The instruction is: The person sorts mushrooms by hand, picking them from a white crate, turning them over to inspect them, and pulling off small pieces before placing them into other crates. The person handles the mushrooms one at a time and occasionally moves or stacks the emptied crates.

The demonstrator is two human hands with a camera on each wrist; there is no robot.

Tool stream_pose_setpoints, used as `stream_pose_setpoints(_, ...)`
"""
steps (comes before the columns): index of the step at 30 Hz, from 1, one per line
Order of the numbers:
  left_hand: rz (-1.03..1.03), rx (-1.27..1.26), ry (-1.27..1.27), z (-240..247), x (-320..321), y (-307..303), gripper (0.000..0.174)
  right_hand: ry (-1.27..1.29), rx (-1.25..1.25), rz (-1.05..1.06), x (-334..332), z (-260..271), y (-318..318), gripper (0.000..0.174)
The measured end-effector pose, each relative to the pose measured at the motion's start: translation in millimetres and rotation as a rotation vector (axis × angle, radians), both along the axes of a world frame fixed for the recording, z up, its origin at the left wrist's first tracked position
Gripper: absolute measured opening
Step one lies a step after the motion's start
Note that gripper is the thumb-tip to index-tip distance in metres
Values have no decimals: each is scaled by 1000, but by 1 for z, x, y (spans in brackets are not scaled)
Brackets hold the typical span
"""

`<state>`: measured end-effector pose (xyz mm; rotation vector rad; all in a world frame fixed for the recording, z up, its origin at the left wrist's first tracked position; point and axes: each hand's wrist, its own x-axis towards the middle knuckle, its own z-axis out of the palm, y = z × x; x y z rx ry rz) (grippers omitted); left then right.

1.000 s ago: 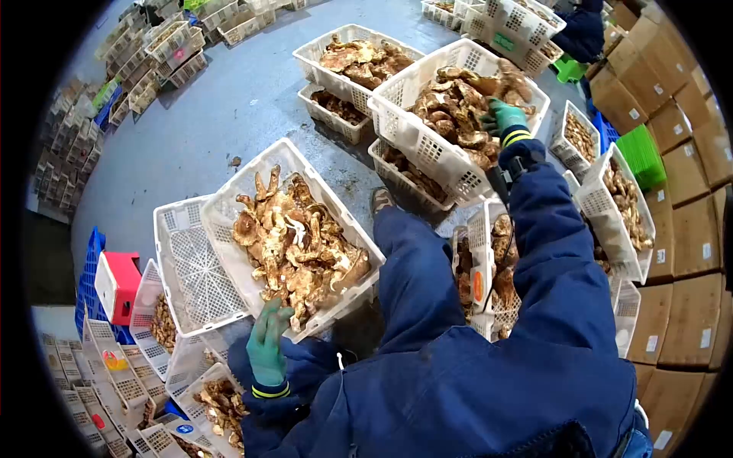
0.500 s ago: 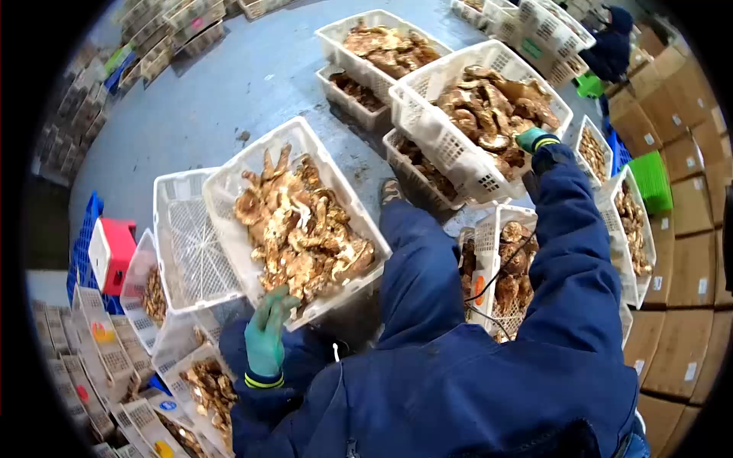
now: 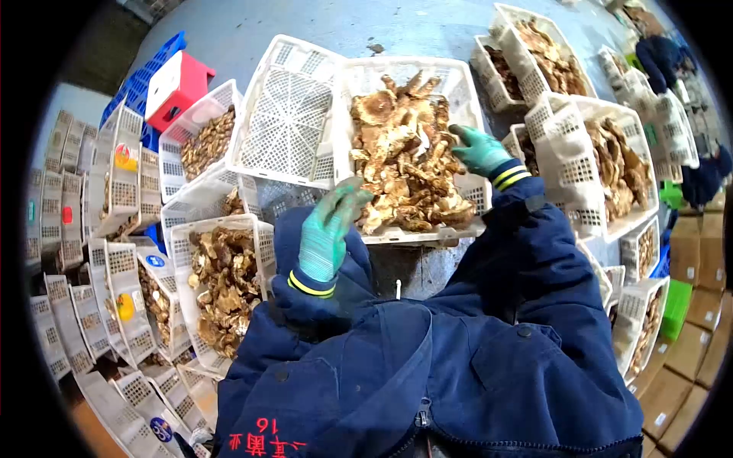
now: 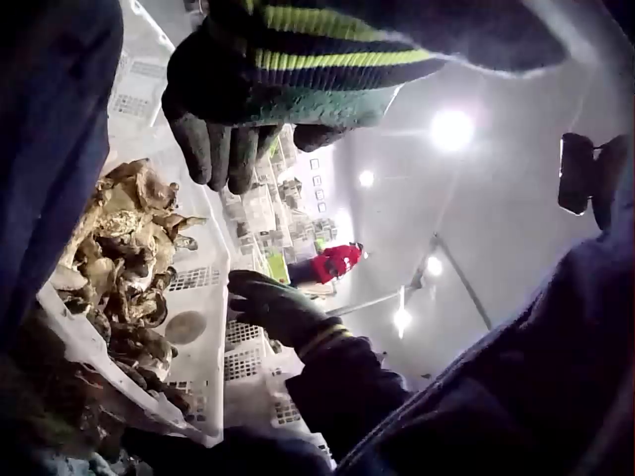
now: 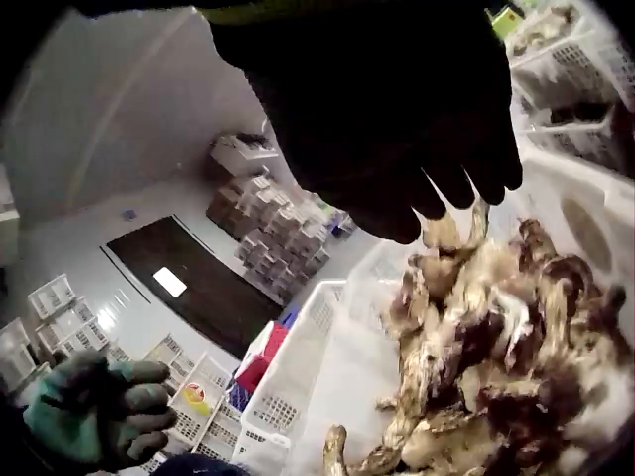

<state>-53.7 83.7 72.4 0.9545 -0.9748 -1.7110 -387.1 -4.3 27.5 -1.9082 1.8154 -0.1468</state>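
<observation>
A white plastic crate [image 3: 458, 80] stands before me, heaped with brown and cream mushrooms [image 3: 405, 160]. My right hand [image 3: 482, 151], in a green glove, is over the right side of the heap with fingers extended; in the right wrist view the same hand [image 5: 397, 119] looks dark, its fingertips overlapping the mushrooms [image 5: 486, 367]. At the crate's near left corner is my gloved left hand [image 3: 328, 233], fingers straight and pointing toward the heap. In the left wrist view the left hand [image 4: 258, 119] has its fingers relaxed. Nothing shows in either palm.
Beside the crate, left, is another white crate [image 3: 286, 114] with its perforated bottom showing. More mushroom crates stand at lower left [image 3: 263, 252] and right [image 3: 565, 168]. A red and white stool [image 3: 179, 88] is at upper left. Cardboard boxes [image 3: 687, 343] line the right.
My right hand has left the mushroom crate at the right and come over the crate in front. My view has turned left. The left hand stays by the front crate's near corner.
</observation>
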Motion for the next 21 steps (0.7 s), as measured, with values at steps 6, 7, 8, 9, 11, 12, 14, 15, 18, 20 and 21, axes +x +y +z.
stream_pose_setpoints(6, -27, 107, -17, -22, -3, -12, 38, -10, -23, -92, 44, -75, -59, 59)
stream_pose_setpoints(7, -61, 85, -63, -21, -4, -13, 39, -26, 94, -110, 45, -75, -72, 58)
stream_pose_setpoints(8, -92, 63, -108, -22, -6, -15, 39, -106, 153, -136, 46, -76, -82, 57)
stream_pose_setpoints(9, -106, 42, -76, -29, -9, -17, 38, -69, 150, -29, 40, -91, -95, 57)
stream_pose_setpoints(11, -135, 72, -93, -27, -11, -25, 40, -146, 278, -290, 45, -108, -115, 57)
stream_pose_setpoints(12, -129, 84, -81, -30, -12, -26, 41, 22, 131, -239, 57, -97, -116, 59)
stream_pose_setpoints(14, -154, 161, -128, -35, -9, -28, 44, -95, 79, -344, 78, -91, -124, 61)
stream_pose_setpoints(15, -167, 195, -153, -38, -8, -31, 45, -80, 104, -326, 86, -92, -129, 62)
stream_pose_setpoints(18, -190, 212, -215, -42, -6, -33, 48, -117, 59, -379, 109, -113, -151, 65)
stream_pose_setpoints(20, -194, 136, -198, -40, -7, -32, 52, -402, 237, -508, 113, -111, -161, 68)
stream_pose_setpoints(21, -177, 133, -195, -43, -9, -32, 52, -379, 168, -527, 124, -121, -162, 70)
